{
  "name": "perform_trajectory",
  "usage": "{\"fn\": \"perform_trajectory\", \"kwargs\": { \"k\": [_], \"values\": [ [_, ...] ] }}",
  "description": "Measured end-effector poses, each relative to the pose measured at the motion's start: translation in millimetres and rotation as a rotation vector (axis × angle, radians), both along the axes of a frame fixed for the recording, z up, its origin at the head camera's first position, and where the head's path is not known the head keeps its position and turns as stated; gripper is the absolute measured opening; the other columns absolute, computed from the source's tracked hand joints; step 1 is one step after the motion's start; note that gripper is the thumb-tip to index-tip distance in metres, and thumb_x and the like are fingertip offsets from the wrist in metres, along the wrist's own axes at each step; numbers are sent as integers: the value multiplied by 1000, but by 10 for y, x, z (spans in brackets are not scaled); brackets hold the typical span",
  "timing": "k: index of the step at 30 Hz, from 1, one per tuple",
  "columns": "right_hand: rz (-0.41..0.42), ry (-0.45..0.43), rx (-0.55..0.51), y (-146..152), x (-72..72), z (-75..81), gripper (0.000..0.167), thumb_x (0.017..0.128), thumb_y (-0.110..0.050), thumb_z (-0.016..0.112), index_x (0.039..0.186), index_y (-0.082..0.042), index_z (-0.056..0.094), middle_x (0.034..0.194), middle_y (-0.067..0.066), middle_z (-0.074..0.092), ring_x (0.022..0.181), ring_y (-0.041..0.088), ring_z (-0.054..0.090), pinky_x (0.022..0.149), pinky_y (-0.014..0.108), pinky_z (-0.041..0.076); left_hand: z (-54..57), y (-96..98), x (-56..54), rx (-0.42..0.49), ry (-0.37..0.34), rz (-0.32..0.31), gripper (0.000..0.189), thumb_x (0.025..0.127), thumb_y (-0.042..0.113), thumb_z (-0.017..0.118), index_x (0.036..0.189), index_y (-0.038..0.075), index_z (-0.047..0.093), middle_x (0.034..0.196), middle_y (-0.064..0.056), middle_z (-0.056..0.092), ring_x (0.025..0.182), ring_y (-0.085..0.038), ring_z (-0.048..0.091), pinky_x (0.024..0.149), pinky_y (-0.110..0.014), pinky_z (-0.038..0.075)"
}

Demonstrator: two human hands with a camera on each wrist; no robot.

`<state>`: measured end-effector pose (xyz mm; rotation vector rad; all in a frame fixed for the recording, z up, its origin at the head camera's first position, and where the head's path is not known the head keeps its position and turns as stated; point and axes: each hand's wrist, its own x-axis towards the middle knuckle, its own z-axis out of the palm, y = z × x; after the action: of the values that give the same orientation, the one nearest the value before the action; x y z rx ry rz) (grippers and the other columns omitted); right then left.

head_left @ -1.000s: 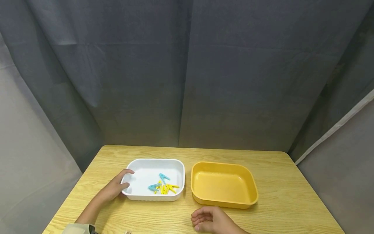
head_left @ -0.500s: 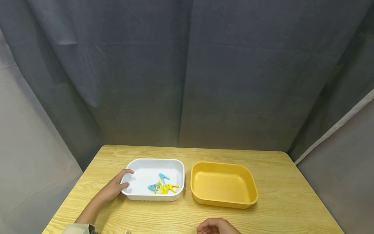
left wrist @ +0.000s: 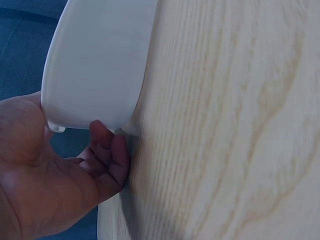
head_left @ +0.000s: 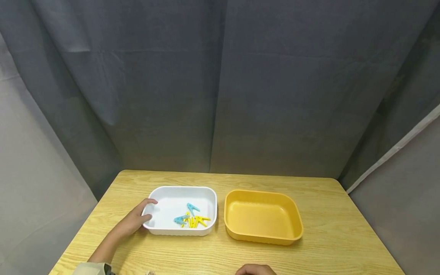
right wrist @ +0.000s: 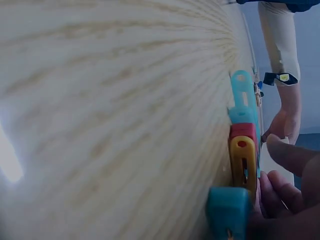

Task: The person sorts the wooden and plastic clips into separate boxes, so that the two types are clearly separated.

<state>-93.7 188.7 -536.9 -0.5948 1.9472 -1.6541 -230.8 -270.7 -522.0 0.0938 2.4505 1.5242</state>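
Observation:
My left hand point(head_left: 132, 221) grips the left end of a white plastic tub point(head_left: 166, 202), its thumb and fingers at the rim in the head view. In the left wrist view, curled fingers lie against the tub's underside. Inside sit light blue clothespins point(head_left: 193, 207) and several yellow clothespins point(head_left: 202, 220). Only the back of my right hand point(head_left: 256, 270) shows at the head view's bottom edge. The right wrist view has its thumb and loosely bent fingers beside a row of clothespins on the table: light blue point(right wrist: 242, 95), red point(right wrist: 241, 130), orange point(right wrist: 243, 160) and teal point(right wrist: 228, 210).
A yellow-orange tub point(head_left: 264, 219) with nothing in it stands right of the white one, a narrow gap between them. Both rest on the wooden table point(head_left: 330, 214). A small pale object point(head_left: 150, 272) shows at the front edge. Grey curtains point(head_left: 275, 95) enclose the back and sides.
My right hand has drawn back toward the near edge, from in front of the yellow-orange tub until mostly out of the head view. The left hand and both tubs stay put.

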Motion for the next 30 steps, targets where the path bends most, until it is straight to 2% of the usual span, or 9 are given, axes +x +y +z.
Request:
{"fn": "perform_trajectory", "kwargs": {
  "k": [2, 6, 9, 13, 18, 21, 25, 30],
  "values": [
    [-6, 70, 15, -7, 11, -11, 20, 102, -20, 63, 105, -4, 74, 91, -9, 74, 83, 4, 68, 72, 23, 54, 0, -2, 1, 2, -2, 1, 48, 98, -3, 53, 144, 11, 45, 155, -29, 28, 87, -28, 65, 66, -35, 55],
    [-46, 121, 97, -39, 9, -3, 17, 100, -23, 66, 97, -9, 76, 84, -14, 71, 78, 1, 64, 68, 22, 51, -8, -9, -5, 5, -1, -2, 49, 99, -2, 53, 145, 11, 45, 155, -30, 28, 84, -27, 65, 66, -35, 55],
    [-57, 111, 130, -53, -25, -36, 17, 97, -24, 68, 93, -10, 76, 81, -12, 71, 75, 2, 64, 66, 22, 50, -18, -14, -16, 10, 0, -9, 48, 99, -2, 53, 145, 11, 45, 158, -29, 25, 87, -28, 65, 67, -34, 55],
    [-35, 78, 124, -11, -120, -200, 16, 95, -27, 71, 93, -11, 76, 83, -9, 73, 76, 4, 65, 67, 23, 52, -29, -18, -24, 9, 7, -17, 48, 99, -2, 53, 145, 10, 44, 160, -28, 23, 93, -29, 63, 70, -33, 54],
    [-12, 111, 136, 27, -185, -334, 15, 95, -28, 72, 94, -14, 76, 85, -13, 72, 78, 1, 66, 69, 23, 54, -31, -19, -24, 5, 9, -22, 48, 99, -1, 54, 145, 11, 44, 159, -28, 23, 94, -29, 62, 70, -32, 53],
    [-23, 118, 157, -30, -157, -241, 16, 94, -27, 73, 91, -12, 75, 81, -12, 71, 75, 2, 65, 66, 23, 53, -28, -18, -27, 1, 9, -23, 48, 99, -1, 54, 144, 11, 44, 158, -28, 24, 93, -29, 63, 70, -33, 53],
    [-35, 105, 214, -94, -122, -130, 13, 92, -26, 74, 86, -14, 74, 75, -12, 69, 71, 2, 62, 64, 22, 50, -31, -19, -27, -15, 16, -19, 48, 99, -2, 54, 144, 11, 45, 159, -29, 25, 104, -33, 59, 72, -33, 53],
    [-19, 108, 249, -84, -147, -164, 15, 92, -29, 74, 84, -17, 73, 73, -14, 67, 69, 1, 61, 62, 21, 49, -37, -21, -23, -23, 18, -15, 48, 98, -1, 54, 144, 11, 46, 161, -29, 23, 111, -35, 56, 74, -33, 53]
  ]
}}
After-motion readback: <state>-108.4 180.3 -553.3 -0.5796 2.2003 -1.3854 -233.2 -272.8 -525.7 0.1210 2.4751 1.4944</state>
